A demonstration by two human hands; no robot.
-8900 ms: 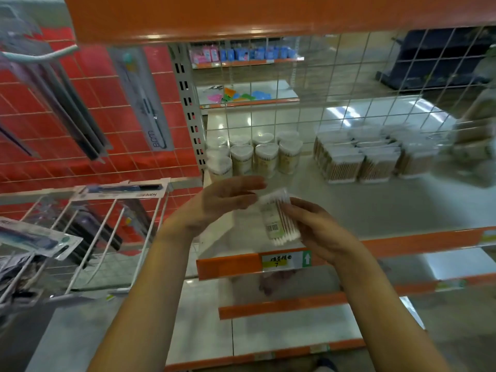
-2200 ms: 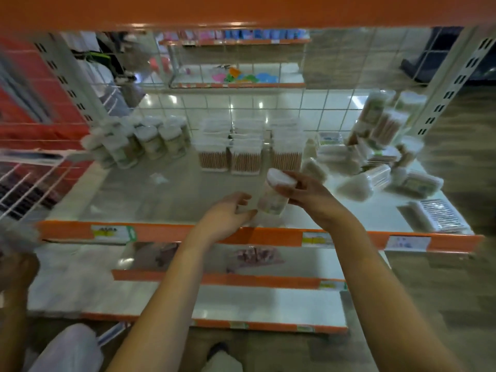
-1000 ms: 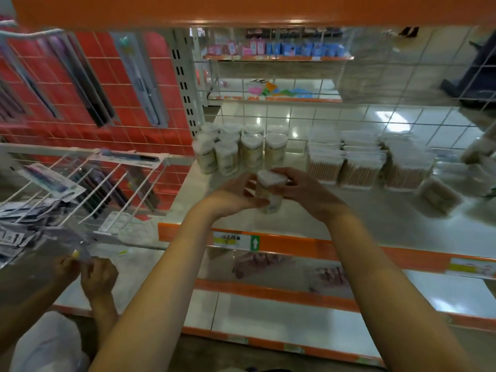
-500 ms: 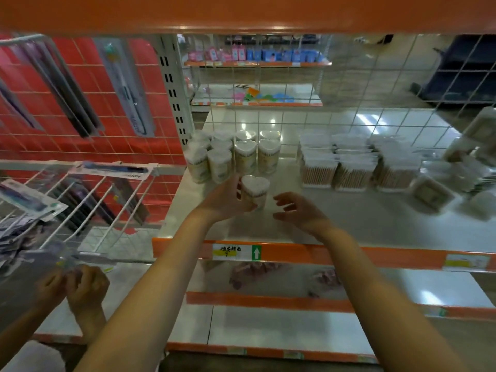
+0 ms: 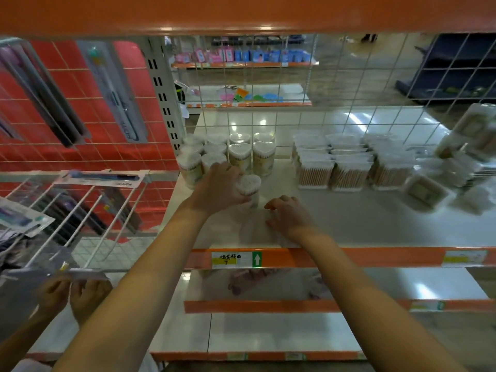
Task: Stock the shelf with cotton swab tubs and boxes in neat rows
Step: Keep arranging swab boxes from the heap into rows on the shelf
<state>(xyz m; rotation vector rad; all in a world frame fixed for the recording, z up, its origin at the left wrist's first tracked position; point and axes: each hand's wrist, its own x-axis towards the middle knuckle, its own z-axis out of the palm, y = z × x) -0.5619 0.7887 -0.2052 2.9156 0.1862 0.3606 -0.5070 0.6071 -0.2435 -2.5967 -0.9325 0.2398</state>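
Tub [image 5: 249, 187]: upright, long axis vertical, heart lid up, on shelf [image 5: 362, 224].
Left hand [image 5: 217, 187]: fingers wrapped round tub.
Right hand [image 5: 288, 214]: loosely curled, holding nothing.

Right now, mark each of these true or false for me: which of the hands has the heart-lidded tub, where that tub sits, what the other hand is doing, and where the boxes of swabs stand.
1. The left hand grips the heart-lidded tub. True.
2. The right hand also holds that tub. False: it is apart from the tub, fingers loosely curled, holding nothing.
3. The tub is in front of the tub rows at the back left of the shelf. True.
4. The clear boxes of swabs stand left of the tub rows. False: they stand to the right.
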